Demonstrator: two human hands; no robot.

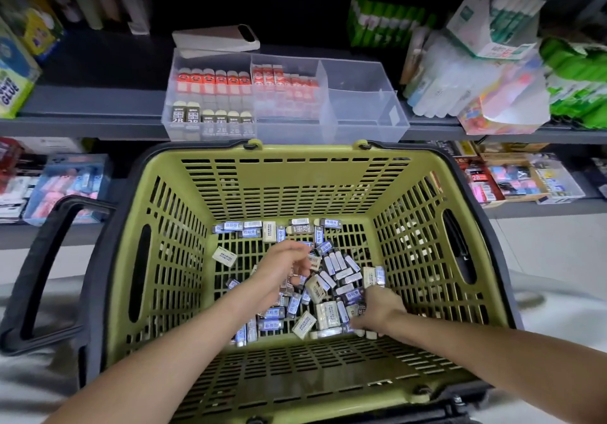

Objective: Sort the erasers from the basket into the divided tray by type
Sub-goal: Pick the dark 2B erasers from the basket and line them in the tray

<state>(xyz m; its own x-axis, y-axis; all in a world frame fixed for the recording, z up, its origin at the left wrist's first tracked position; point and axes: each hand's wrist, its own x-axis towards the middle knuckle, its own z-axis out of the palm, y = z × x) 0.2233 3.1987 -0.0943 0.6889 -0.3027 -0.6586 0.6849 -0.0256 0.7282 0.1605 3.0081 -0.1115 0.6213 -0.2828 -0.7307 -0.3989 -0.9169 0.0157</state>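
Below, slatted olive plastic basket [295, 190], sleeved block erasers [341, 272], left hand [282, 271] and right hand [377, 312] curled among them (grips unclear).

The basket [295, 190] is olive-green moulded plastic, slotted, with a dull sheen; its rim and handle [42, 341] are black matt plastic. The erasers [331, 279] wear glossy printed sleeves, some cream and paper-looking. On the far matt grey shelf [98, 101], the divided tray [361, 95] is clear, slightly frosted smooth plastic.
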